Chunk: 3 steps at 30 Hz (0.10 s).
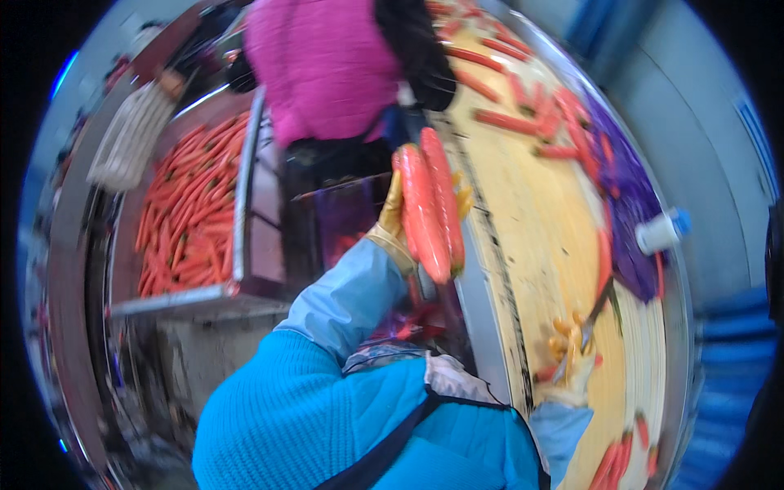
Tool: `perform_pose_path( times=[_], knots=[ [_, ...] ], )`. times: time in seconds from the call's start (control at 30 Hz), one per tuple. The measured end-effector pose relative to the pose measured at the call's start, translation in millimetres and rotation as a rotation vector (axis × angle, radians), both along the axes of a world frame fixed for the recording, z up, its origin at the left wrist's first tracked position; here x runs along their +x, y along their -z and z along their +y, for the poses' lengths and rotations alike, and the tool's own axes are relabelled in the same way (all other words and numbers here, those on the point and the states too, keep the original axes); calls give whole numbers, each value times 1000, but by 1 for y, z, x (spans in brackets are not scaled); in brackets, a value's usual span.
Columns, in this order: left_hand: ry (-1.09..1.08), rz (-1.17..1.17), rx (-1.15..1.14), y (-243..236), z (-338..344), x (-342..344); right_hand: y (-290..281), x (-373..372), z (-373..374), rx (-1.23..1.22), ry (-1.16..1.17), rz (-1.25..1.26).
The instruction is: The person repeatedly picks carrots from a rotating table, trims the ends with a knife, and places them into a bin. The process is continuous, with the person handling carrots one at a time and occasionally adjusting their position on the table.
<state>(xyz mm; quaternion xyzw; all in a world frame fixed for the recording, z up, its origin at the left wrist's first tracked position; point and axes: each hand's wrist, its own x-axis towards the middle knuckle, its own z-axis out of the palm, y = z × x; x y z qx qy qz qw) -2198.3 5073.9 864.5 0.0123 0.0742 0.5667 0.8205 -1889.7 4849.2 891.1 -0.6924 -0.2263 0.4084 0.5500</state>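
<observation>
My left hand (394, 216), in a yellow glove, is closed around a small bunch of orange-red carrots (426, 214) held up in front of me. They look wet and shiny, with their length running roughly away from me. Lower right, my right hand (572, 353), gloved too, is over the pale yellow work surface (535, 220). Its fingers are bent around what looks like a knife (590, 327), a narrow dark and grey shape, somewhat blurred. A carrot (549, 373) lies partly hidden beside that hand.
A metal-edged bin (238, 204) full of carrots stands on the left. Ahead is a person in a pink vest (322, 65). Loose carrots (506, 122) lie along the far work surface, next to purple plastic (629, 204) and a white, blue-topped container (663, 232). More carrots (612, 461) lie lower right.
</observation>
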Motion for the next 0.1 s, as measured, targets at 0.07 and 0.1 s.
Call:
perform_pose_path(
  times=[0.07,0.1],
  knots=[
    [-414,179,130,8,13,-56,16,0,-8,-58,-28,-24],
    [-461,188,127,13,9,-72,20,1,-7,-71,-47,-21]
  ],
)
